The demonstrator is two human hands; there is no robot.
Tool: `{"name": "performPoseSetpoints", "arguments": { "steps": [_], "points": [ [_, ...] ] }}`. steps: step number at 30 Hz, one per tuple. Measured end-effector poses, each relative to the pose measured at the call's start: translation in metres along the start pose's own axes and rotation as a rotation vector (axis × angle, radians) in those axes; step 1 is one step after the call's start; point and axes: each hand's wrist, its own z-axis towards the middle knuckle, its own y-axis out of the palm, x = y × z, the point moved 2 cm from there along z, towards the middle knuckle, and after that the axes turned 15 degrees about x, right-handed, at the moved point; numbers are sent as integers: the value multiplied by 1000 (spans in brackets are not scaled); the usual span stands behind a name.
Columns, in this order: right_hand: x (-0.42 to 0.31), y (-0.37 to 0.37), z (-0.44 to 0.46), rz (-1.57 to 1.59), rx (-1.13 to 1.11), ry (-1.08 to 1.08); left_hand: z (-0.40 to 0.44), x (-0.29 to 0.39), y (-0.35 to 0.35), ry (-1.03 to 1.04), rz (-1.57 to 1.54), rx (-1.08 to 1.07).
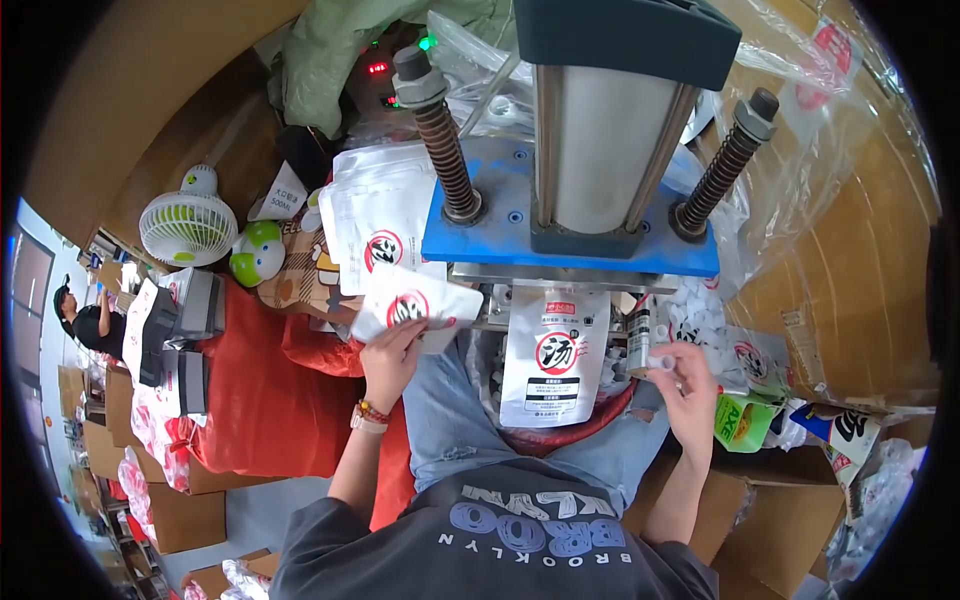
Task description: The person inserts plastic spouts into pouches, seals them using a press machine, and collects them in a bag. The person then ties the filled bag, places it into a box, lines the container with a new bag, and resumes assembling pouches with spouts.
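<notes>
My left hand [393, 355] grips a white printed pouch [450, 300] by its lower edge, left of the press. Between the thumb and fingers of my right hand [688, 385] is a small white plastic spout [660, 362], just beside a cylindrical part [639, 335] at the machine's right. Another white pouch [553, 385], with a red ring and black character, hangs under the blue press plate [490, 235]; its upper end is hidden there. Behind my left hand lies a stack of similar pouches [370, 205].
Loose white plastic pieces [705, 305] are heaped right of the press. A small fan [188, 228] stands at the left above red cloth [265, 390]. Cardboard boxes [785, 520] sit at the lower right. Another person [100, 320] is far off at the left.
</notes>
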Motion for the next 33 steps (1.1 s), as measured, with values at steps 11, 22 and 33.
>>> {"name": "performPoseSetpoints", "arguments": {
  "steps": [11,22,33],
  "points": [
    [-106,62,-45,57,-292,-914,14,152,-71,323,-506,-57],
    [-59,54,-34,214,-159,-274,-21,147,5,-153,-892,-423],
    [-47,5,7,-272,421,-374,15,138,64,-989,-1122,-302]
  ]
}}
